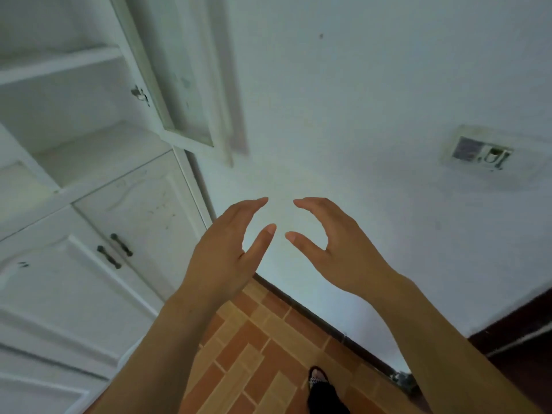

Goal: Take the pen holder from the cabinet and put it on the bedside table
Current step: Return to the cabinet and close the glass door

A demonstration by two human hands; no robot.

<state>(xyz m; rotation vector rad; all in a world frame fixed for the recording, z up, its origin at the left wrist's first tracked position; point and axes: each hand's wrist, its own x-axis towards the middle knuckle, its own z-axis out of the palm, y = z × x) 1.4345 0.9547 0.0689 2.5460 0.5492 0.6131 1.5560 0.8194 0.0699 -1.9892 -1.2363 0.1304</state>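
Hovering in front of a plain white wall, the left hand and the right hand are raised side by side, palms turned towards each other; each hand is spread and loosely curved, thumb apart from the fingers, and neither touches anything; the fingertips of the two hands come near one another but stay apart, with only bare wall showing between them. To the left stands a white cabinet; its upper door is swung open, showing pale shelves with nothing visible on them; below, two closed doors carry dark handles set just beside each other. The pen holder does not show anywhere in view, so I cannot tell where it is; the bedside table is likewise out of sight. On the wall to the right sits a white socket plate. Beneath the arms runs a floor of orange and tan tiles; a dark skirting line edges the wall; a foot in a patterned shoe shows near the bottom.
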